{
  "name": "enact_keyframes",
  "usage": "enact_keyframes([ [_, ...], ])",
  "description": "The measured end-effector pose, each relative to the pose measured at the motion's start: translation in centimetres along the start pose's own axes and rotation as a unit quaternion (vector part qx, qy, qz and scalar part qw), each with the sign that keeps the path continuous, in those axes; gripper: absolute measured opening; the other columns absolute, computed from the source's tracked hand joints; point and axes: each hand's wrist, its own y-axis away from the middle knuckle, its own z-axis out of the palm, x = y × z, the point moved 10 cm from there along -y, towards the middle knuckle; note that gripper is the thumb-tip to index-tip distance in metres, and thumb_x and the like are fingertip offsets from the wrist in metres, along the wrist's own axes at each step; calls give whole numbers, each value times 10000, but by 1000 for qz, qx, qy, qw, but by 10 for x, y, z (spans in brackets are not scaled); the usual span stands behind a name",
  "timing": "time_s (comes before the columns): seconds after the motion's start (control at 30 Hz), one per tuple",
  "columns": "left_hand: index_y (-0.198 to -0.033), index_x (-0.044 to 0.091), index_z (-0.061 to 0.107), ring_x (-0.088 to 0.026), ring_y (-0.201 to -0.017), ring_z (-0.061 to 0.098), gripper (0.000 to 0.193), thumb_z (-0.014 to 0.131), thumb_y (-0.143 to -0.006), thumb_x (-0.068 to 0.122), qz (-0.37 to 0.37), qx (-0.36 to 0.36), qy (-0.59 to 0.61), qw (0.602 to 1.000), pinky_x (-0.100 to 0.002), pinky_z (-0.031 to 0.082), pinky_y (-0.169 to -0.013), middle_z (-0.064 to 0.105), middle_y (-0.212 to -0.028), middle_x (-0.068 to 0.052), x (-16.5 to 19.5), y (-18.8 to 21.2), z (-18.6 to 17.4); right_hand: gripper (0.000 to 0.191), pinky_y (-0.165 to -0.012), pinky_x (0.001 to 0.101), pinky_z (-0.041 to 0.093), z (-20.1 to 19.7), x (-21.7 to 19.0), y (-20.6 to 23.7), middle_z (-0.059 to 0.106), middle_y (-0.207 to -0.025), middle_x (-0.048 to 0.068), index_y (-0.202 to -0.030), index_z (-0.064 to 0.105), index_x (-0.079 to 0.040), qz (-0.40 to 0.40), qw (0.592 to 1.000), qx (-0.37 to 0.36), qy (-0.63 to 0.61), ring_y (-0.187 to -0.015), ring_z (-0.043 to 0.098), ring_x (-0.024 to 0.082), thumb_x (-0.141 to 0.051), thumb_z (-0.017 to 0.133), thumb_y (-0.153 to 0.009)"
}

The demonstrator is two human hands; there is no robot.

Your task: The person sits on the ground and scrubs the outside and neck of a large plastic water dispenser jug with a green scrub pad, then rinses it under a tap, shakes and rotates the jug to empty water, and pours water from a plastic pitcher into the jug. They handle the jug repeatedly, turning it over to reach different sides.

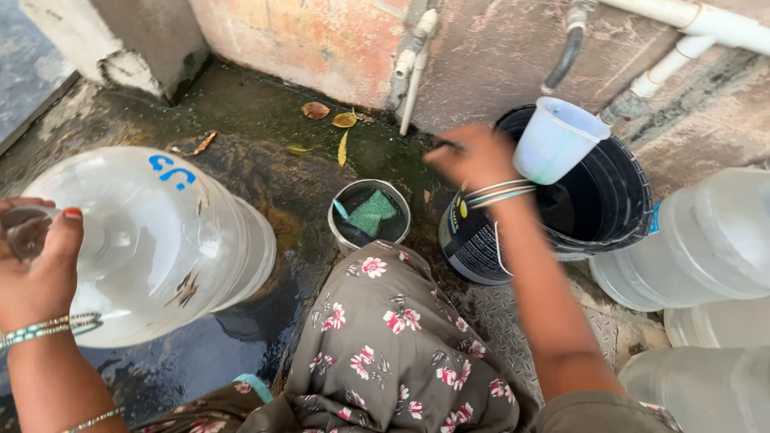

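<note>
The wet concrete floor (265, 172) is hemmed in by a stained wall (321, 40) at the back, with white pipes (413, 68) running down it. Open floor lies between the big jug and the wall — only a few fallen leaves (329, 120) there. To the right the room is tight: more clear water jugs (706, 248) crowd just beside the black bucket (618, 208).

The left hand (36, 269) holds the neck of a large clear water jug (152, 240), its grip closed around the mouth; the jug lies tilted on its side at the left, near the floor, with blue marks on its base and scuffed patches on its wall. The right hand (473, 156) is blurred above the bucket's near rim, gripping a pale plastic mug (557, 140) that tips over the bucket's opening. Between jug and bucket stands a small steel bowl (341, 228) with a green scrub pad (373, 212) inside — just beyond the floral-clad knee (393, 337).
</note>
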Motion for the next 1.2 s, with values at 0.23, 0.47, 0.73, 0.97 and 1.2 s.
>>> enact_keyframes([
  [0.23, -1226, 10, 573, -97, -1022, 616, 281, 755, -1019, 61, 41, -5, -32, 999, -226, 495, -923, 664, -1181, -46, 17, 1, 11, 693, -959, 541, 495, -123, 213, -2, 681, -1178, 261, -1067, 726, -59, -58, 924, 146, 347, -1117, 618, 482, -462, 929, -541],
  [0.47, -1214, -13, 576, -113, -1042, 646, 307, 775, -987, 43, 55, 12, -27, 998, -244, 522, -969, 677, -1179, -91, 34, -3, 14, 394, -979, 513, 500, -137, 245, 10, 671, -1201, 202, -1251, 647, -75, 36, 990, 119, -61, -1114, 639, 379, -380, 715, -1012],
  [0.73, -1396, 27, 416, -150, -1117, 650, 649, 877, -940, 51, 56, 17, 7, 998, -279, 532, -1047, 686, -1248, -120, 22, -2, 15, 290, -1084, 605, 410, -67, 160, 14, 742, -1166, 84, -1110, 790, -286, -4, 887, -147, 437, -1264, 578, 339, -351, 770, -828],
  [0.97, -1313, 94, 412, -199, -1299, 639, 632, 884, -897, 41, 34, -31, 172, 984, -351, 510, -1186, 638, -1324, -94, -3, 0, 47, 198, -1150, 780, 233, 102, 193, 4, 726, -1196, 82, -1052, 798, -262, -118, 811, -268, 506, -1312, 564, 295, -292, 681, -896],
  [1.2, -1349, 86, 435, -200, -1330, 597, 653, 888, -885, 2, 66, -60, 105, 990, -357, 464, -1197, 600, -1339, -92, -8, 1, 68, 459, -927, 574, 501, 17, 193, -2, 754, -924, 168, -944, 818, -185, 45, 957, -98, 269, -942, 714, 366, -616, 681, -864],
])
